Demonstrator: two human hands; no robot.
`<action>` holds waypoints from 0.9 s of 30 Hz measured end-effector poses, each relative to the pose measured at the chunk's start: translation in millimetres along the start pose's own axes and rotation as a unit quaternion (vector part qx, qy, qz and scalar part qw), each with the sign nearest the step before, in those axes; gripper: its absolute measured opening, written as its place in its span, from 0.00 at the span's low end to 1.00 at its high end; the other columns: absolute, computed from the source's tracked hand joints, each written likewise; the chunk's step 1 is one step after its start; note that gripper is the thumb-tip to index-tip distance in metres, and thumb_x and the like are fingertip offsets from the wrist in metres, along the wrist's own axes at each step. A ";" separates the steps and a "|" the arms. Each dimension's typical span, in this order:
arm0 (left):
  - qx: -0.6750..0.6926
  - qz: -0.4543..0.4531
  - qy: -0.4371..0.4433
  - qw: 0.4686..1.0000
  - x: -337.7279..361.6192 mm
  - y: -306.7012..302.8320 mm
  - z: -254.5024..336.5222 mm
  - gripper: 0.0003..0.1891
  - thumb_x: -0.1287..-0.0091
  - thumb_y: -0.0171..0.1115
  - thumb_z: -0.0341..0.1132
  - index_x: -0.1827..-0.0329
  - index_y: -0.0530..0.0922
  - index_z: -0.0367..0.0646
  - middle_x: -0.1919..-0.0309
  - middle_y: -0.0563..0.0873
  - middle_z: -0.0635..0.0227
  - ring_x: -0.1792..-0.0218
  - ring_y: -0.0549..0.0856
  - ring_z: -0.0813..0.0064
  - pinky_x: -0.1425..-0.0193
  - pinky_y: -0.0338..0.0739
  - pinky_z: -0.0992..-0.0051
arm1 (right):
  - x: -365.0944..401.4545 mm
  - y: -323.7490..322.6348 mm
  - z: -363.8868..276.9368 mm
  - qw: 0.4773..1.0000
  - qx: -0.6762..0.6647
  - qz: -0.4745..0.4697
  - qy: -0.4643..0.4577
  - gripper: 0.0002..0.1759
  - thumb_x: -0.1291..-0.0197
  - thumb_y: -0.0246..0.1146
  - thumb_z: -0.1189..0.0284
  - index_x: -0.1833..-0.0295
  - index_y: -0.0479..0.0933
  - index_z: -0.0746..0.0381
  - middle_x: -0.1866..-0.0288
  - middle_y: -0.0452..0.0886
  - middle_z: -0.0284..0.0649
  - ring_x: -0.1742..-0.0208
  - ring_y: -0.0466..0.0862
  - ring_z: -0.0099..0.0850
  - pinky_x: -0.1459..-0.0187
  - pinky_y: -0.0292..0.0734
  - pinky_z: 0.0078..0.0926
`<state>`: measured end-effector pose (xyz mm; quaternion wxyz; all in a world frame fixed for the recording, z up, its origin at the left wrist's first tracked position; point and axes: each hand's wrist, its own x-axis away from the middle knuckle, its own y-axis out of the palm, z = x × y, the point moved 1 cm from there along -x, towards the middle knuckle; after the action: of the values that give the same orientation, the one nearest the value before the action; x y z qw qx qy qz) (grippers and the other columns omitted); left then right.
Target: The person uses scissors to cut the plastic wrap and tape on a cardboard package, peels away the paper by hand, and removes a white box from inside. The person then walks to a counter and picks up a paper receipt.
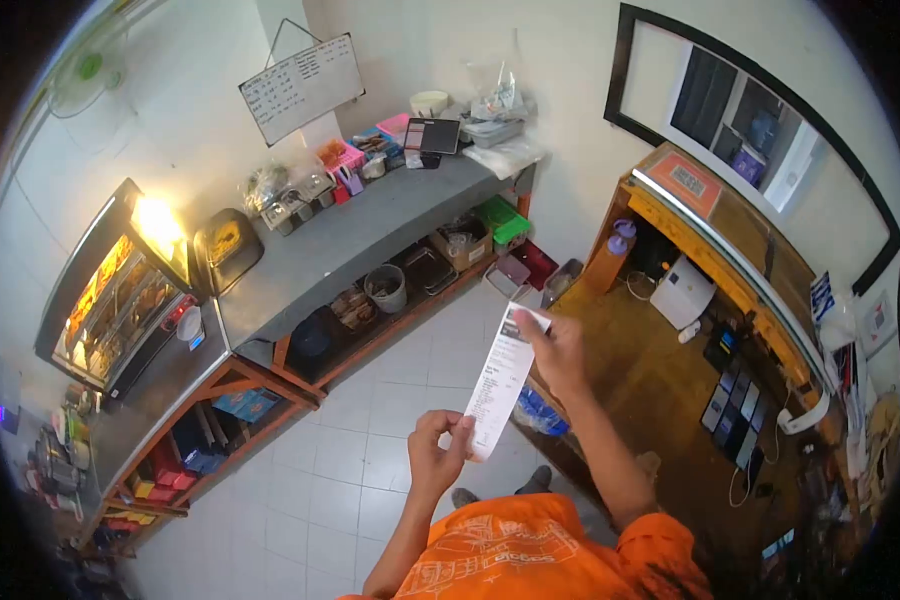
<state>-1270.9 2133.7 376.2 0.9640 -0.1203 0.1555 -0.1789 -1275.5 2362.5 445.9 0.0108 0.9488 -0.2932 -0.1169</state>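
A long white printed receipt (496,385) is stretched between my two hands in front of my orange shirt. My left hand (438,452) pinches its lower end, thumb on the printed face. At the upper end, my right hand (555,350) grips the paper, with the thumb over the dark print near the top. The receipt is tilted, its top leaning to the right. Fingers behind the paper are partly hidden. The small print is too fine to read.
On the right stands a wooden counter (610,375) with several phones (735,405) and a white device (682,292). A grey worktop (340,250) with containers runs along the back wall. A lit food display case (120,290) is at left. White floor tiles (315,480) lie below.
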 end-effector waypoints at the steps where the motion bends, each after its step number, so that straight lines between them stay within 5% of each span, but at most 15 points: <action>1: 0.020 0.008 -0.003 1.000 0.4 -5.1 12.0 0.11 0.25 0.68 0.34 0.61 0.85 0.34 0.75 0.87 0.72 0.69 0.83 0.85 0.64 0.77 0.77 | 1.5 4.6 -24.4 1.000 -0.002 -0.021 -0.013 0.16 0.26 0.69 0.64 0.57 0.88 0.68 0.68 0.86 0.27 0.68 0.79 0.14 0.66 0.74 0.19; 4: 0.171 -0.013 -0.108 0.979 5.4 -12.9 48.8 0.08 0.25 0.68 0.31 0.59 0.85 0.34 0.77 0.85 0.73 0.73 0.82 0.86 0.69 0.76 0.80 | 2.4 9.9 -51.5 0.998 0.015 -0.035 -0.052 0.16 0.26 0.69 0.65 0.57 0.88 0.70 0.67 0.87 0.28 0.67 0.79 0.13 0.65 0.74 0.17; 7: 0.166 -0.023 -0.037 0.985 12.9 -18.3 61.4 0.07 0.24 0.66 0.30 0.56 0.84 0.33 0.79 0.83 0.75 0.75 0.80 0.88 0.70 0.76 0.82 | 10.1 18.3 -85.5 0.996 -0.068 -0.015 -0.061 0.16 0.26 0.69 0.65 0.53 0.89 0.70 0.67 0.87 0.29 0.67 0.80 0.13 0.64 0.74 0.16; 13: 0.209 -0.089 -0.083 0.970 26.7 -24.8 73.0 0.07 0.23 0.66 0.32 0.56 0.83 0.36 0.72 0.84 0.77 0.71 0.80 0.89 0.67 0.74 0.84 | 13.1 -3.5 -105.3 0.992 0.008 0.024 -0.125 0.18 0.25 0.68 0.62 0.54 0.89 0.70 0.67 0.87 0.30 0.68 0.80 0.14 0.65 0.73 0.15; 15: 0.208 -0.095 -0.076 0.971 29.5 -24.6 75.4 0.07 0.23 0.67 0.33 0.56 0.82 0.36 0.72 0.84 0.77 0.71 0.80 0.89 0.66 0.73 0.84 | 19.5 -12.3 -113.4 0.991 0.008 0.031 -0.127 0.15 0.27 0.69 0.68 0.47 0.88 0.71 0.63 0.90 0.32 0.66 0.83 0.15 0.65 0.77 0.17; 27: 0.214 -0.117 -0.026 0.969 36.8 -24.7 76.7 0.07 0.24 0.68 0.31 0.58 0.82 0.35 0.73 0.82 0.78 0.71 0.80 0.89 0.66 0.74 0.83 | 42.8 -37.6 -126.3 0.982 0.038 0.082 -0.168 0.17 0.26 0.68 0.64 0.49 0.89 0.69 0.65 0.90 0.33 0.68 0.83 0.16 0.65 0.76 0.17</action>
<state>-1219.5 2110.7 444.7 0.9433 0.0669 0.0735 -0.3166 -1191.6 2363.6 556.1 -0.0654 0.8881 -0.3717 -0.2622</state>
